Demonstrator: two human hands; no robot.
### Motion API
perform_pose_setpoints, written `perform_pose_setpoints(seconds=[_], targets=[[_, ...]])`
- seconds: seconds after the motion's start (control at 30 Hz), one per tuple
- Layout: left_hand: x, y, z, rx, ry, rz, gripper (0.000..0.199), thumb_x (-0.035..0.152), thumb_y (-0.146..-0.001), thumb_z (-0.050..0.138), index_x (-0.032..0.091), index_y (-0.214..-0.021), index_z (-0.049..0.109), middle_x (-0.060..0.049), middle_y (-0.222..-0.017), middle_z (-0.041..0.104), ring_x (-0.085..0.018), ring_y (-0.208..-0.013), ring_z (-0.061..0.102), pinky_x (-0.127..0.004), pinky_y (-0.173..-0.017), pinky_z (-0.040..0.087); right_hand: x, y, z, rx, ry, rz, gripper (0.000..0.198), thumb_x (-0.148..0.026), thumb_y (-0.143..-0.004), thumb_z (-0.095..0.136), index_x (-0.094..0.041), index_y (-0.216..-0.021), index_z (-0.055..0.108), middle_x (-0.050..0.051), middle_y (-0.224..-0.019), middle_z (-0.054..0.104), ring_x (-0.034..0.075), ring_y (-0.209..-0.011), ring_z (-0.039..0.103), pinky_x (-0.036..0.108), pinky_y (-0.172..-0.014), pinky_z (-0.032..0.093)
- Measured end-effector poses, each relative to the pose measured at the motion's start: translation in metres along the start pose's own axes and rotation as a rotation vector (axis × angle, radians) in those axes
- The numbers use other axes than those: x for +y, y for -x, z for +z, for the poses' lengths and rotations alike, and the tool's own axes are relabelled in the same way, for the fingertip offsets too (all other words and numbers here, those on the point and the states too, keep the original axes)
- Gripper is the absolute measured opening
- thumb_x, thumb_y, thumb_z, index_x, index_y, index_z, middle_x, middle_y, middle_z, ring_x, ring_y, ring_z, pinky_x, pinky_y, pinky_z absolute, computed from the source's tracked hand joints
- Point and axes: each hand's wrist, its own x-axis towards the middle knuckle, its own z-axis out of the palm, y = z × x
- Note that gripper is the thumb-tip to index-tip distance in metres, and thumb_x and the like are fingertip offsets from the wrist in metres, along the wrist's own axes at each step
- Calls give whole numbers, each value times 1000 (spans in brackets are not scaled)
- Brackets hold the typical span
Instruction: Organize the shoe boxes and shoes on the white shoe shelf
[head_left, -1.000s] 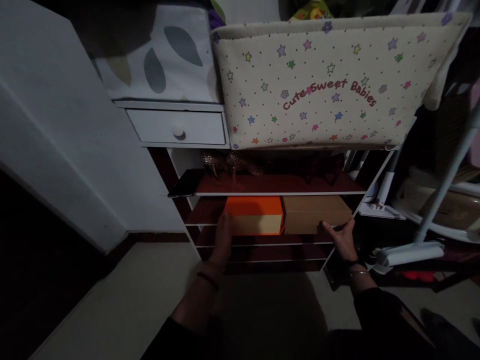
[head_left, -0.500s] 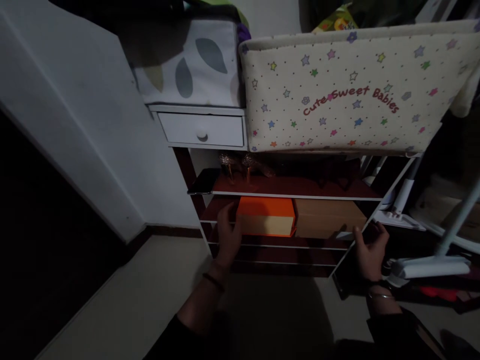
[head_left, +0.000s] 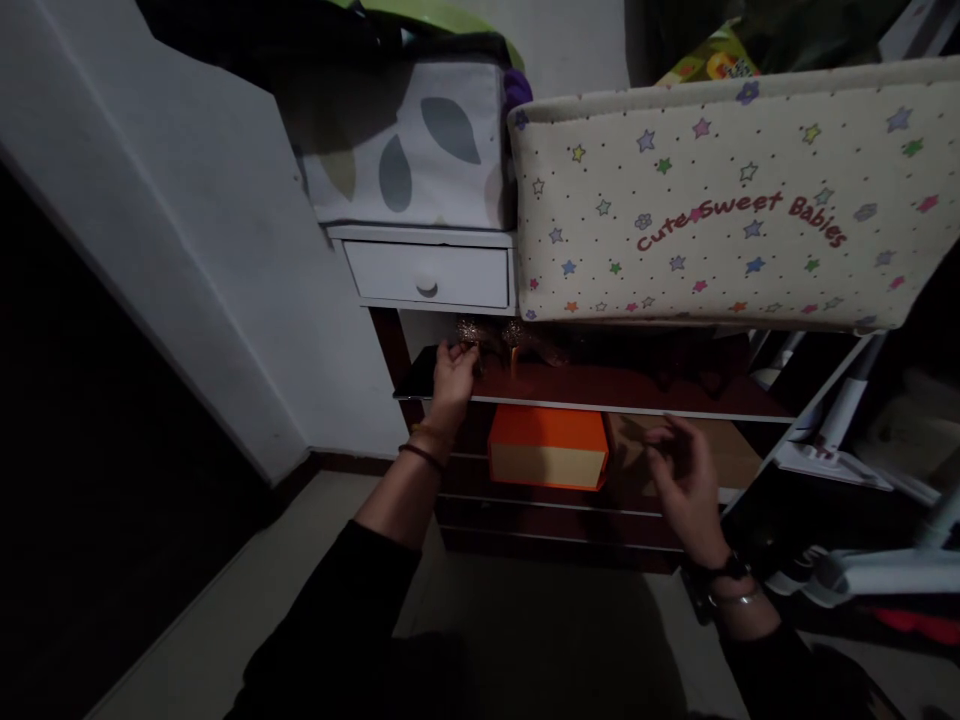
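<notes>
A low rack with dark red shelves (head_left: 637, 392) stands against the wall. My left hand (head_left: 452, 372) reaches the upper shelf's left end, touching a glittery high-heeled shoe (head_left: 474, 332) next to a dark flat object (head_left: 417, 377); whether it grips is unclear. My right hand (head_left: 681, 475) hovers with fingers apart in front of the brown box (head_left: 739, 452) on the second shelf. An orange box (head_left: 547, 446) sits left of the brown one.
A star-printed fabric bin (head_left: 720, 205) rests on top of the rack, and a leaf-printed bin (head_left: 420, 150) sits above a small white drawer (head_left: 429, 274). White poles and a mop-like base (head_left: 870, 572) crowd the right. A white wall panel (head_left: 187, 250) slants at left.
My left hand left the orange box and rose to the upper shelf by the glittery shoe. My right hand came off the brown box's right end and moved left, in front of it.
</notes>
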Motion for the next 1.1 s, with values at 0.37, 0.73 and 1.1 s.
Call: perform_pose_setpoints(seconds=[0.37,0.73,1.1], targets=[[9,-16,5,-187,118,-63,38,32,-77,80,22,-108,62,-4,-104,72,-16,-86,68,-28,-77,54,-28,-128,192,-200,-640,740,55,-44,-68,90,-30,-108,56,3,-109,76,22,-103,72,36,-87,54],[28,-2,14,-399,104,-214,47,37,-74,88,20,-107,59,-4,-97,73,-15,-72,68,-24,-59,52,-36,-142,210,-332,-599,691,37,-35,-60,95,-18,-83,71,4,-75,75,20,-71,69,33,-67,54],[31,3,38,-523,-27,-292,49,22,-67,91,21,-100,55,-2,-93,70,-18,-75,70,-29,-66,56,-18,-144,139,-361,-577,527,48,-32,-44,100,-18,-80,72,2,-77,75,20,-75,69,36,-79,57]])
